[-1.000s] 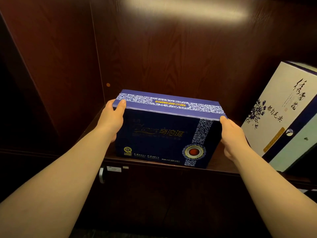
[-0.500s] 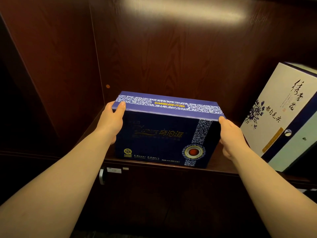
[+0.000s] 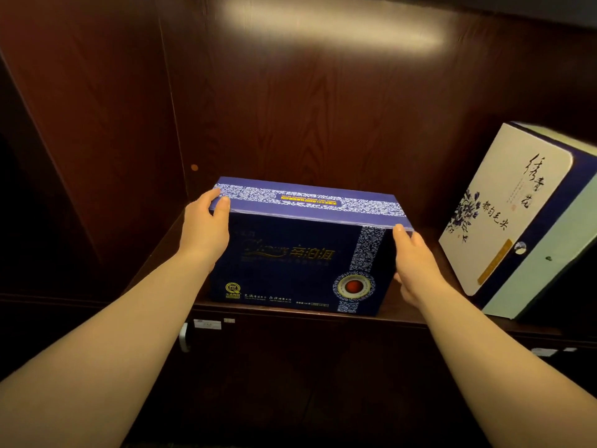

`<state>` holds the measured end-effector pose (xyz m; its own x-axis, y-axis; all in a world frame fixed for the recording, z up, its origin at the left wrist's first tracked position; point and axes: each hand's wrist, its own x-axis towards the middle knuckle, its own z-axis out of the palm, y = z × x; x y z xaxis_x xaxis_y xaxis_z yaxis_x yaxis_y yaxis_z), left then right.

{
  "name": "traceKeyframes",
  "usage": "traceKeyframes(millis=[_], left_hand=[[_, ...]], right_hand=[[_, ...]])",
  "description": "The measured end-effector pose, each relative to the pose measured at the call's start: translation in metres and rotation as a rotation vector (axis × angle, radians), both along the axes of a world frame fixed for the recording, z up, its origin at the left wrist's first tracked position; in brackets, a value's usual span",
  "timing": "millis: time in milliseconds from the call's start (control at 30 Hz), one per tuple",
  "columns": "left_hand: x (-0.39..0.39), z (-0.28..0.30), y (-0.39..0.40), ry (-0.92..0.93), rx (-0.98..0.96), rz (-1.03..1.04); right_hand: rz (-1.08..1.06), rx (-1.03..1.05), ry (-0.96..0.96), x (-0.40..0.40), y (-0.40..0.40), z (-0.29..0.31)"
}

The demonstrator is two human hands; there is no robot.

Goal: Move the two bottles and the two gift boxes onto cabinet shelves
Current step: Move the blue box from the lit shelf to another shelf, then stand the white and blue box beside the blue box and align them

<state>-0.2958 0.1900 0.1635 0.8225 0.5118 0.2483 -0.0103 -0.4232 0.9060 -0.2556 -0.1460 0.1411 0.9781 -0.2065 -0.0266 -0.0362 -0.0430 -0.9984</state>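
Left hand clasps the left end of the blue gift box, which stands on the dark wooden shelf, right hand clasps its right end, white gift box leaning near on the right.

A small round cap dots the wood panel; a white handle sits below.

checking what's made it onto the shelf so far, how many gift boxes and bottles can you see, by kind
Gift boxes: 2, the dark blue box held by both hands and the white box leaning at the right
Bottles: 0 in view
Total: 2
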Motion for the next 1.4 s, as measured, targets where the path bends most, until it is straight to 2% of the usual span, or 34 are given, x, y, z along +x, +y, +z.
traceKeyframes(millis=[133, 267, 333, 467, 733, 867, 1033, 1133, 1400], left_hand=[[-0.007, 0.014, -0.012, -0.04, 0.311, 0.086], [-0.007, 0.035, -0.042, -0.2, 0.463, -0.019], [-0.001, 0.049, -0.065, -0.263, 0.47, -0.105], [0.025, 0.075, -0.125, -0.302, 0.341, -0.29], [0.106, 0.099, -0.289, -0.175, 0.098, -0.58], [0.15, 0.099, -0.364, -0.099, 0.054, -0.637], [0.215, 0.103, -0.434, 0.019, -0.1, -0.617], [0.252, 0.113, -0.46, 0.104, -0.212, -0.622], [0.307, 0.124, -0.509, 0.213, -0.491, -0.76]], right_hand=[[-0.002, -0.063, -0.06, -0.014, -0.005, -0.006], [-0.125, -0.177, -0.128, -0.036, -0.026, -0.003], [-0.189, -0.199, -0.179, -0.045, -0.043, 0.002], [-0.391, -0.245, -0.323, -0.058, -0.084, 0.014], [-0.71, -0.369, -0.444, -0.027, -0.202, 0.043], [-0.704, -0.406, -0.359, 0.005, -0.231, 0.052], [-0.688, -0.427, -0.391, 0.029, -0.242, 0.052], [-0.732, -0.486, -0.399, 0.035, -0.244, 0.052], [-0.652, -0.483, -0.391, 0.044, -0.248, 0.048]])
